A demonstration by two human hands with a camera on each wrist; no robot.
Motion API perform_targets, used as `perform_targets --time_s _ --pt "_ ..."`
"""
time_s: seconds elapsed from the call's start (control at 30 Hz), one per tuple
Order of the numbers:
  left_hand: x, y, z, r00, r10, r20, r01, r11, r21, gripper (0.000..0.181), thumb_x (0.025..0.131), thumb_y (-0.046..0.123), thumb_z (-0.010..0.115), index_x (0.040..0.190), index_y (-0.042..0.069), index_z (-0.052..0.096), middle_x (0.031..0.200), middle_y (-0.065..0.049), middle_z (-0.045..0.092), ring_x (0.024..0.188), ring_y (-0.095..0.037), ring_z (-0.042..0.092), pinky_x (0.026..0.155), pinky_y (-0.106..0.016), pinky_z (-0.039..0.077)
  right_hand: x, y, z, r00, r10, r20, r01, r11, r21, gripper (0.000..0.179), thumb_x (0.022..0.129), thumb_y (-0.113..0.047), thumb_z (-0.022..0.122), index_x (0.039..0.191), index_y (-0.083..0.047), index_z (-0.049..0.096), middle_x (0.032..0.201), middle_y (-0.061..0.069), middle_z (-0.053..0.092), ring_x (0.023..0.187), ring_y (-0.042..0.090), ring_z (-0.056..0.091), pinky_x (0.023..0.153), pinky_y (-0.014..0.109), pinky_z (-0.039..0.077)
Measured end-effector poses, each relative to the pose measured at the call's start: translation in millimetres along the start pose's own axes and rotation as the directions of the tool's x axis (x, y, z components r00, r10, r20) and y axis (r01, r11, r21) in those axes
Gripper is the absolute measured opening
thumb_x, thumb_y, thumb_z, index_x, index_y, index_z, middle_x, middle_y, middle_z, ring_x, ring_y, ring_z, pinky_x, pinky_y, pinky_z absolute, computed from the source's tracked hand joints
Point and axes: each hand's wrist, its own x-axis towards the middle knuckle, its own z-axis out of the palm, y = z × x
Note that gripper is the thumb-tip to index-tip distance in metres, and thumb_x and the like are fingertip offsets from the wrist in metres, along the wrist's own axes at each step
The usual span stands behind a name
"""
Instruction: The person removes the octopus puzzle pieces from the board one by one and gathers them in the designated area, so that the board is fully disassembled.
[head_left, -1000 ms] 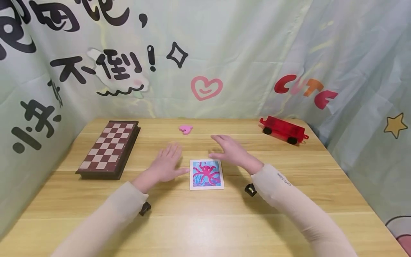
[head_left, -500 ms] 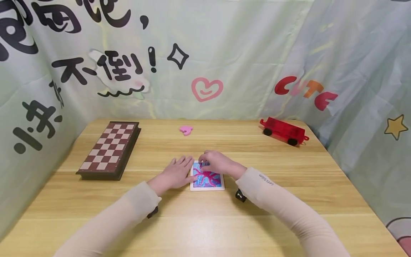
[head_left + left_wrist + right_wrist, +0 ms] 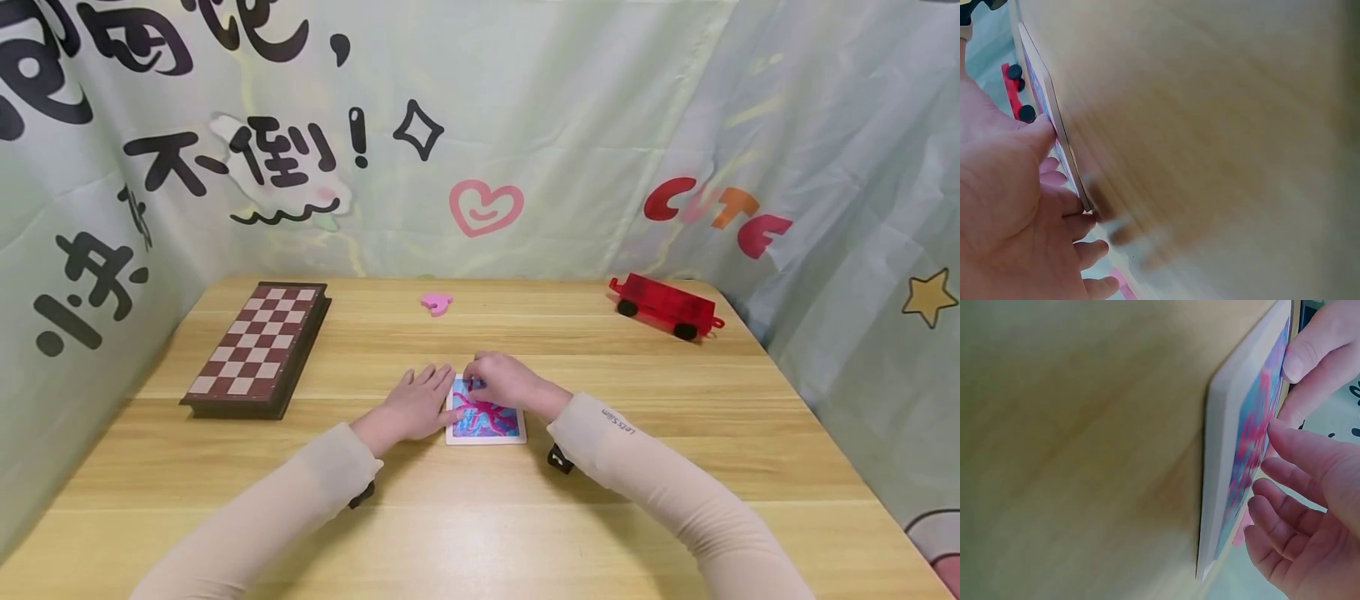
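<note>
A flat square picture board (image 3: pixel 486 434) with a white border and a pink octopus on blue lies on the wooden table. My left hand (image 3: pixel 411 407) rests at its left side, fingers stretched out; the left thumb (image 3: pixel 1042 132) touches the board's edge. Over the top of the picture, my right hand (image 3: pixel 502 379) bends its fingers downward. In the right wrist view, the right thumb (image 3: pixel 1300 445) and fingertips touch or nearly touch the picture face (image 3: pixel 1254 431), a gap showing between thumb and forefinger. No separate thing is visible between them. The octopus's head is partly covered by that hand.
Behind the hands lies a small pink piece (image 3: pixel 437 303). A folded chessboard box (image 3: pixel 258 350) sits at the left of the table (image 3: pixel 480 533). A red toy wagon (image 3: pixel 666 307) with black wheels is at the back right. Printed curtains hang behind.
Both hands have come inward to the picture board. The left thumb has reached its edge, while the right fingers have bent down over its top. The last half second shows hardly any movement.
</note>
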Motion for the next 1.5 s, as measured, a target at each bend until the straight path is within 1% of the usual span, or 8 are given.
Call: perform_targets --time_s 0.27,0.47,0.67,0.9,1.07,1.2,1.33,1.5 --pt "0.4 -1.9 -1.5 1.0 -0.023 0.001 0.023 0.999 -0.025 0.077 0.093 0.053 0.039 0.146 0.0 0.019 0.151 -0.013 0.016 0.137 -0.031 0.012 0.107 -0.051 0.011 -0.9 -8 0 0.999 0.037 0.01 -0.037 0.999 0.004 0.025 0.081 -0.018 0.072 0.101 -0.002 0.069 0.085 0.003 0.059 0.069 0.012 0.052 0.066 0.025 0.047" --pt "0.9 -2.0 -0.9 0.999 -0.037 0.018 0.037 0.999 -0.021 0.078 0.093 0.055 0.038 0.146 0.001 0.017 0.151 -0.012 0.015 0.137 -0.03 0.011 0.108 -0.051 0.01 -1.3 -13 2 0.998 0.062 -0.001 -0.062 0.998 -0.01 0.029 0.082 -0.019 0.071 0.105 -0.002 0.069 0.086 0.004 0.061 0.069 0.011 0.054 0.066 0.025 0.048" --pt "1.0 -1.8 -1.1 0.999 -0.036 0.025 0.037 0.999 -0.017 0.079 0.093 0.057 0.036 0.147 0.002 0.015 0.152 -0.012 0.013 0.137 -0.029 0.011 0.108 -0.05 0.009 -1.6 -15 3 0.997 0.078 -0.026 -0.078 0.997 -0.004 0.027 0.082 -0.018 0.071 0.103 -0.001 0.069 0.087 0.005 0.063 0.074 0.013 0.057 0.069 0.027 0.049" --pt "1.0 -2.6 -1.3 0.999 -0.038 0.028 0.038 0.999 -0.022 0.079 0.093 0.056 0.037 0.146 0.001 0.016 0.151 -0.012 0.014 0.137 -0.029 0.011 0.108 -0.051 0.01 2.6 -10 4 0.996 0.09 -0.003 -0.089 0.993 0.077 0.024 0.081 -0.017 0.072 0.099 -0.003 0.063 0.081 0.002 0.058 0.071 0.014 0.052 0.066 0.027 0.047" --pt "0.9 -2.2 -1.7 0.999 -0.031 0.031 0.032 0.999 -0.03 0.079 0.092 0.056 0.037 0.146 0.001 0.016 0.151 -0.012 0.013 0.137 -0.03 0.011 0.107 -0.052 0.01 4.2 -4 3 0.995 0.1 0.009 -0.1 0.98 0.17 0.025 0.08 -0.014 0.073 0.098 -0.004 0.059 0.088 0.002 0.055 0.079 0.015 0.052 0.073 0.029 0.047" --pt "0.7 -1.3 -3.0 0.999 -0.034 0.037 0.035 0.999 -0.037 0.079 0.093 0.055 0.038 0.146 0.001 0.016 0.151 -0.012 0.013 0.137 -0.03 0.011 0.108 -0.051 0.009 4.4 2 4 0.992 0.122 -0.023 -0.11 0.947 0.301 0.018 0.082 -0.007 0.069 0.096 -0.003 0.059 0.088 0.003 0.058 0.081 0.016 0.055 0.074 0.027 0.048" --pt "0.2 -0.5 -4.5 0.998 -0.038 0.044 0.04 0.998 -0.039 0.079 0.093 0.055 0.038 0.146 0.001 0.016 0.152 -0.012 0.012 0.137 -0.03 0.01 0.108 -0.051 0.009 4.9 7 5 0.982 0.186 -0.04 -0.149 0.886 0.44 0.007 0.084 -0.001 0.064 0.091 -0.002 0.061 0.082 0.002 0.06 0.078 0.015 0.056 0.071 0.026 0.047" --pt "-0.3 0.0 -4.6 0.999 -0.035 0.039 0.036 0.999 -0.027 0.079 0.093 0.055 0.038 0.146 0.001 0.017 0.151 -0.012 0.013 0.137 -0.03 0.011 0.108 -0.051 0.009 3.9 9 4 0.977 0.21 -0.032 -0.168 0.855 0.491 0.004 0.085 -0.002 0.064 0.088 -0.004 0.063 0.076 0.001 0.06 0.07 0.013 0.054 0.066 0.024 0.046"
